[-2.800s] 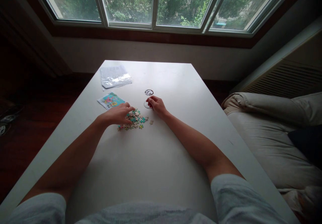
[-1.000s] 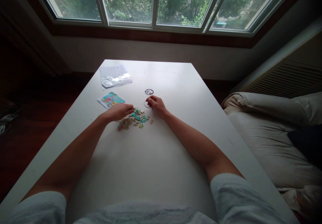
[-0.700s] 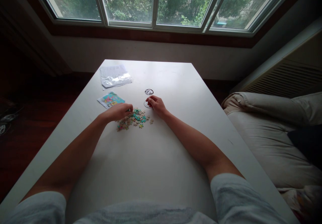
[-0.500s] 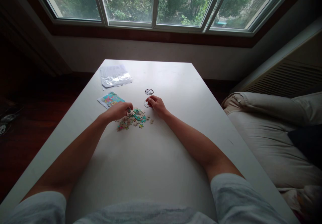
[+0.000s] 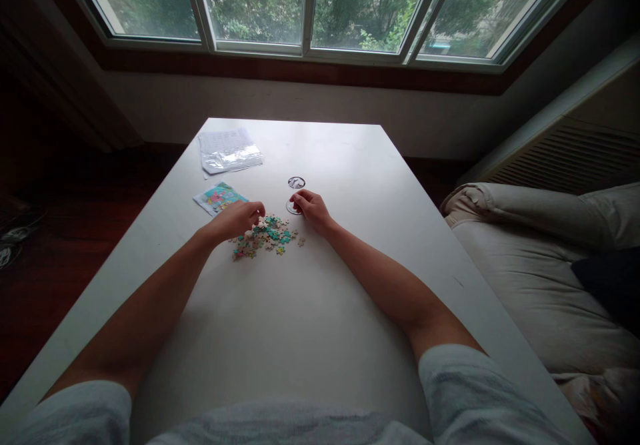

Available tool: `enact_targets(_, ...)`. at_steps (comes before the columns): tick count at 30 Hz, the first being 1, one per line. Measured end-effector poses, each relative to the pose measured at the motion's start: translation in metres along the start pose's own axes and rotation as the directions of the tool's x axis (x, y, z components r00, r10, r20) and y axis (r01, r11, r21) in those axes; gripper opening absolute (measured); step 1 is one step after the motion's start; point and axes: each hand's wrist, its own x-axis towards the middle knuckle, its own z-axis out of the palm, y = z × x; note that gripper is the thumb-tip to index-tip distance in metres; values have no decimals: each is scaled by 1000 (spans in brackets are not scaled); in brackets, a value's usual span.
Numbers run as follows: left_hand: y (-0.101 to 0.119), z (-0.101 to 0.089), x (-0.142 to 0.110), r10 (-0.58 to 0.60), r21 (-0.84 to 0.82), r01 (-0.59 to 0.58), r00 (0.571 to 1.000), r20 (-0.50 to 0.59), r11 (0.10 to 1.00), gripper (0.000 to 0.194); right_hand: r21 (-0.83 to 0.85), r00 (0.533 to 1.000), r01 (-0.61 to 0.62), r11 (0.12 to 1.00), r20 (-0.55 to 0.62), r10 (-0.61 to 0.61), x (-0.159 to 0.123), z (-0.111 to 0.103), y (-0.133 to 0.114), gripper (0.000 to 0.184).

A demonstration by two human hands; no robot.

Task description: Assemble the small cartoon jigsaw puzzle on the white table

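A small heap of colourful jigsaw pieces (image 5: pixel 267 237) lies on the white table (image 5: pixel 300 325). My left hand (image 5: pixel 239 218) rests at the heap's left edge, fingers curled and pinching one puzzle piece just above the heap. My right hand (image 5: pixel 311 207) sits at the heap's far right corner, fingers curled together against a small round clear object (image 5: pixel 291 207) on the table; whether it holds anything is hidden.
A colourful picture card (image 5: pixel 220 198) lies left of the heap, a clear plastic bag with paper (image 5: pixel 229 151) farther back. A second small round disc (image 5: pixel 296 182) lies beyond my right hand. A cushioned sofa (image 5: pixel 545 285) stands along the table's right side. Windows are ahead.
My left hand drew back from flat over the heap, curled its fingers and lifted a piece from the left edge. The right hand stayed still.
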Motion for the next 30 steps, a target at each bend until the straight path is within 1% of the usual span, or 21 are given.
enact_targets(3,2,0,0,41,89,-38,998,-37,995,29,-7,1000,2,1000,5,-2,1,0,1,31)
enact_targets(6,1,2,1,61,127,-53,996,-58,990,29,-1,1000,5,1000,7,-5,1,0,2,31)
enact_targets(16,-5,5,3,154,138,-142,985,-82,980,24,0,1000,1,1000,8,-1,0,1,-1,30)
enact_targets(22,2,4,0,147,154,-133,986,-82,979,21,9,1000,15,1000,13,-15,0,0,1,29)
enact_targets(25,8,12,1,202,174,-181,974,-107,968,22,18,1000,23,1000,15,-23,0,0,2,29)
enact_targets(28,20,30,1,276,228,-228,938,-209,947,21,18,999,30,999,15,-30,0,0,1,29)
enact_targets(30,32,45,0,299,264,-234,924,-238,935,21,11,1000,26,1000,15,-26,0,0,0,30)
